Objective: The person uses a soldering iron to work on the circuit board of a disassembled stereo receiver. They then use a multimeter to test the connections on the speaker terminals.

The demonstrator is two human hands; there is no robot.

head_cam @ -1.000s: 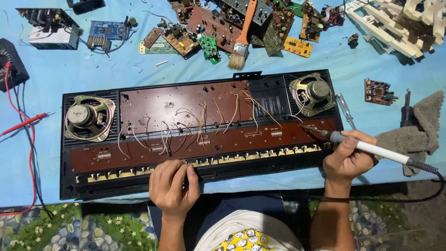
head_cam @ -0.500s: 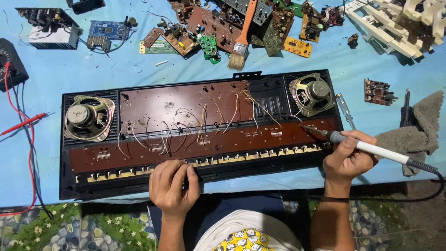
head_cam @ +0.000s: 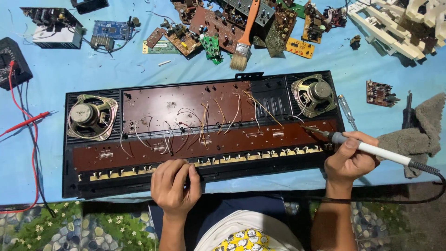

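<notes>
A paintbrush with an orange handle is laid among loose circuit boards at the top of the blue sheet. A black meter with red test leads is seen at the left edge. A grey cloth and a small screwdriver are placed at the right, with white plastic key frames above them.

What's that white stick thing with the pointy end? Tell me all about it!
It is a soldering iron: a slim white handle, a dark metal tip and a black cord trailing off to the right. The right hand grips it like a pen, slanted, with the tip pointing left and down. The tip sits at the right end of the long brown circuit board inside the opened black keyboard case, just below the right speaker. Whether it is hot cannot be seen.
</notes>
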